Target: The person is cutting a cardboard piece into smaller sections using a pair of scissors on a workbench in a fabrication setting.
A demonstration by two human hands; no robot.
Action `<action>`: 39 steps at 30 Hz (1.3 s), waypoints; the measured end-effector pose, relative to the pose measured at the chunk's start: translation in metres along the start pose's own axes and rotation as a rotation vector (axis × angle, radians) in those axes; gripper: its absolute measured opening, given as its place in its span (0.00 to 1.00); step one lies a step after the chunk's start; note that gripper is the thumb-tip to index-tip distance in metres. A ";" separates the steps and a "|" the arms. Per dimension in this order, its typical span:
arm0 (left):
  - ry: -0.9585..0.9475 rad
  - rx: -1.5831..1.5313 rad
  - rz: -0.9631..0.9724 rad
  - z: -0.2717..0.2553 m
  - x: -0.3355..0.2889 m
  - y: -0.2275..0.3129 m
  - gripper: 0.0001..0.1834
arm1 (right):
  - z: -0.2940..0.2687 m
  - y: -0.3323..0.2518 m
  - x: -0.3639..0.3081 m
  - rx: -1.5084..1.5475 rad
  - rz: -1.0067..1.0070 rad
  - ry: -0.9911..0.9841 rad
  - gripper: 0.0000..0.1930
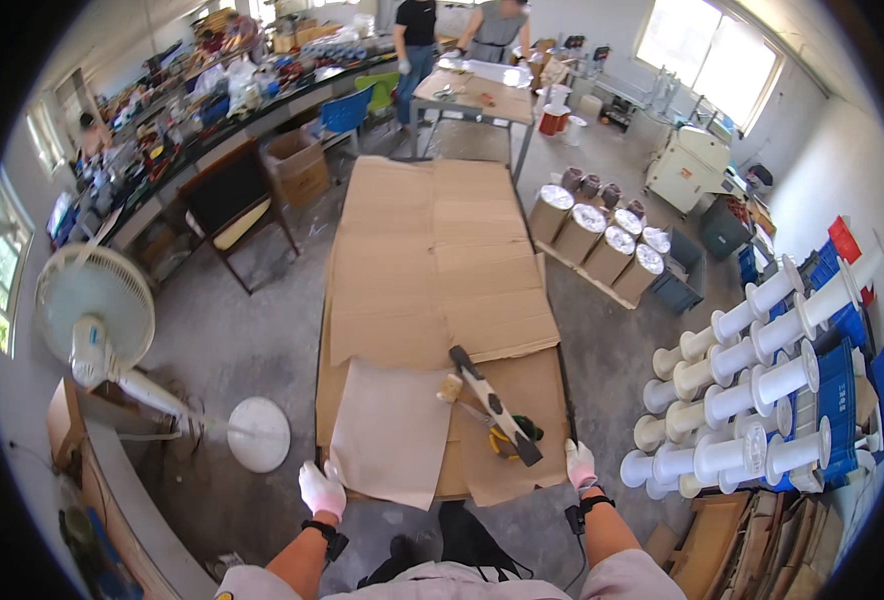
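Observation:
A long table (392,290) covered with brown cardboard sheets stretches away in front of me. My left hand (323,491), in a white and pink glove, is closed around its near left corner. At the near right corner my right hand (580,464), gloved alike, grips the edge; its fingertips are partly hidden. Between the hands, a paler cardboard sheet (387,430) lies on top at the left. Right of it rests a long bar-shaped tool (494,402) with black ends and a light middle. A small tan block or roll (450,388) and a yellow-and-black coiled item (507,442) touch it.
A white standing fan (97,310) is at my left, its round base (259,434) on the floor. White spools (737,390) are stacked at right. Cardboard-wrapped cylinders (597,235) stand beyond them. A dark chair (240,210) is left; two people stand by a far table (477,92).

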State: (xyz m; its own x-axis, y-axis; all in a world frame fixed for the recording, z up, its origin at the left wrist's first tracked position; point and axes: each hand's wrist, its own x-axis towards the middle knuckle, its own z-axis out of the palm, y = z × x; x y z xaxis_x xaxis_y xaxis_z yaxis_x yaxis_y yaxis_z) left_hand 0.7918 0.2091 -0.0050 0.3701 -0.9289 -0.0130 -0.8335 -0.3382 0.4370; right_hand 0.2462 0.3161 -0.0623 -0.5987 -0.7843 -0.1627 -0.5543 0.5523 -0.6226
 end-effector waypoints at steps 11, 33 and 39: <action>0.073 -0.063 0.038 -0.058 -0.134 -0.068 0.19 | -0.035 0.092 -0.146 0.205 0.042 -0.058 0.29; 0.122 0.004 0.110 -0.115 -0.318 -0.240 0.15 | -0.038 0.163 -0.419 0.012 0.175 0.028 0.23; 0.123 -0.008 0.180 -0.136 -0.310 -0.285 0.15 | -0.017 0.154 -0.486 0.130 0.215 0.058 0.23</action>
State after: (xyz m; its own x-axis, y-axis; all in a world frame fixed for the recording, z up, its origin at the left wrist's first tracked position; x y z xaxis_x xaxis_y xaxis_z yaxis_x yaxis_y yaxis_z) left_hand 0.9706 0.6145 -0.0036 0.2628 -0.9488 0.1755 -0.8876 -0.1665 0.4295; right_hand 0.4422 0.7875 -0.0666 -0.7288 -0.6334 -0.2602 -0.3341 0.6606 -0.6723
